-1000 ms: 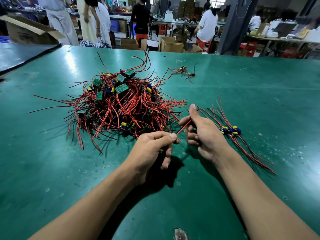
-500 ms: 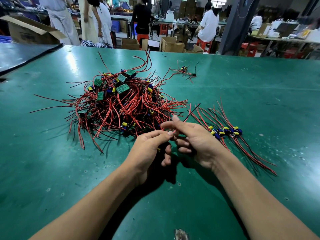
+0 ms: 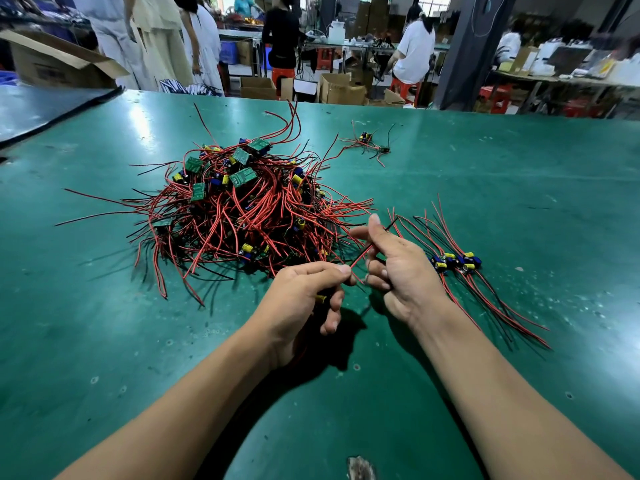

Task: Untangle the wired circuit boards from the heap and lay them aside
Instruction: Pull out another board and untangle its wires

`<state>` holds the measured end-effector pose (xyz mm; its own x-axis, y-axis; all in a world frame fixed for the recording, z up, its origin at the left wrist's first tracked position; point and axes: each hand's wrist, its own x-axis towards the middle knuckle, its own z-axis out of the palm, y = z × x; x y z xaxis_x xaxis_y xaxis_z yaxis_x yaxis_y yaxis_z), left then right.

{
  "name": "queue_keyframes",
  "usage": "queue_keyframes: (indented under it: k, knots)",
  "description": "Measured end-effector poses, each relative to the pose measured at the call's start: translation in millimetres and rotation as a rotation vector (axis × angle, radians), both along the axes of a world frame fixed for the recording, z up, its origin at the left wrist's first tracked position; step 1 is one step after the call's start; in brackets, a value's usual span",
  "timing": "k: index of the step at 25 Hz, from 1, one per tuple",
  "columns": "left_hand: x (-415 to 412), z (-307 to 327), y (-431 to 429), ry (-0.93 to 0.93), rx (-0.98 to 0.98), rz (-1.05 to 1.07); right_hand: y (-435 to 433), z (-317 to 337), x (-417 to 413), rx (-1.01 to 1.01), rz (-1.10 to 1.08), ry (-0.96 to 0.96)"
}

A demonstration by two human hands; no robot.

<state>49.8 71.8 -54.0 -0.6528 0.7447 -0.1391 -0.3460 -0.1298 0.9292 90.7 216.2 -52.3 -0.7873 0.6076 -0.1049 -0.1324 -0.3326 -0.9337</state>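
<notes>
Our left hand (image 3: 301,303) pinches a red lead (image 3: 362,256) between thumb and forefinger. A yellow capacitor (image 3: 320,298) peeps from under its curled lower fingers, so we judge the board sits in that palm, though we cannot see it plainly. Just right of that pinch, our right hand (image 3: 401,271) clamps the same lead, its thumb stretched upward and its fingers curled beneath. Both forearms reach in from the near edge of the green table (image 3: 519,174), knuckles up.

The heap (image 3: 239,209) lies just beyond and left of the grip, its nearest wires almost touching our fingers. The row of freed boards (image 3: 455,262) lies just right of the right hand.

The risk is a snag: if this lead loops through neighbouring wires, a hard pull could drag other boards along or strain a solder joint.
</notes>
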Motion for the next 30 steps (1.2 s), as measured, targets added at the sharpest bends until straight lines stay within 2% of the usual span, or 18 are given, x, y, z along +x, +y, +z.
queue_keyframes:
  k: [5, 10, 15, 16, 18, 24, 26, 30]
  knots:
    - [0.0, -1.0, 0.4, 0.002, -0.001, -0.033, 4.5, 1.7, -1.2, -0.115, -0.073, -0.008]
    - [-2.1, -1.7, -1.3, 0.002, -0.002, -0.019, 11.9, 4.8, 3.5, -0.307, 0.083, 0.014]
    - [-5.9, -0.5, -3.9, -0.039, 0.013, -0.005, 17.8, 5.2, 10.3, -0.391, 0.214, 0.163]
    - [-6.4, -0.1, -4.9, -0.047, 0.013, -0.017, 18.4, 4.8, 11.0, -0.352, 0.224, 0.184]
    - [-6.4, 1.1, -6.2, -0.057, 0.006, -0.050, 18.2, 2.9, 10.9, -0.147, 0.182, 0.188]
    - [-4.9, 1.1, -4.5, -0.026, -0.014, -0.082, 18.2, -11.5, 7.5, 0.754, -0.254, 0.033]
    - [-4.8, 0.8, -4.7, -0.018, -0.016, -0.075, 19.5, -13.5, 5.9, 0.849, -0.295, -0.037]
    - [-5.9, 0.4, -6.5, -0.015, -0.020, -0.067, 23.1, -11.4, 7.3, 0.790, -0.242, -0.094]
